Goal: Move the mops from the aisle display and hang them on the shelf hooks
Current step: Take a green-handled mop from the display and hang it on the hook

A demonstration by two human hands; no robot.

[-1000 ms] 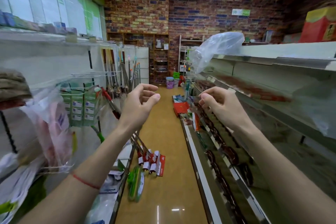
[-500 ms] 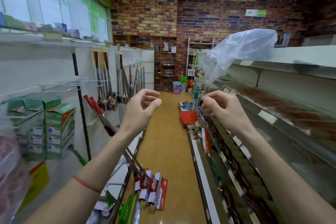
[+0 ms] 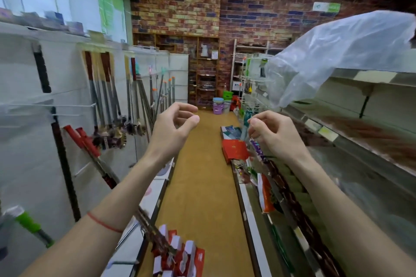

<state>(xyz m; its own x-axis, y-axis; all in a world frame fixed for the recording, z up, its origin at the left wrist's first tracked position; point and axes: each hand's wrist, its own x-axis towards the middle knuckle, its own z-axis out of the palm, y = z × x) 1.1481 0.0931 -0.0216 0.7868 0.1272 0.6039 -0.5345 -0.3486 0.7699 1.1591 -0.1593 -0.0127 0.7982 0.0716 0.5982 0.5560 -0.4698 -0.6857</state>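
Both hands raised over the aisle, holding nothing.
The left hand point(image 3: 172, 129) and right hand point(image 3: 273, 134) hover with loosely curled, empty fingers; mops point(image 3: 108, 96) hang on the left shelf point(image 3: 24, 87), two red-handled ones point(image 3: 90, 150) leaning lower down.

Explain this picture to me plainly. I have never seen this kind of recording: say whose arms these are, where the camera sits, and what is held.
There is no machine: a person wears a camera on the head, so you look down their own arms along a shop aisle. The left hand and right hand are raised with loosely curled fingers and seem to hold nothing. On the left, long-handled mops hang against the white shelf wall, and more handles with red grips lean below. A clear plastic bag droops from the right shelf. Red packets lie on the brown floor, with small buckets at the far end.
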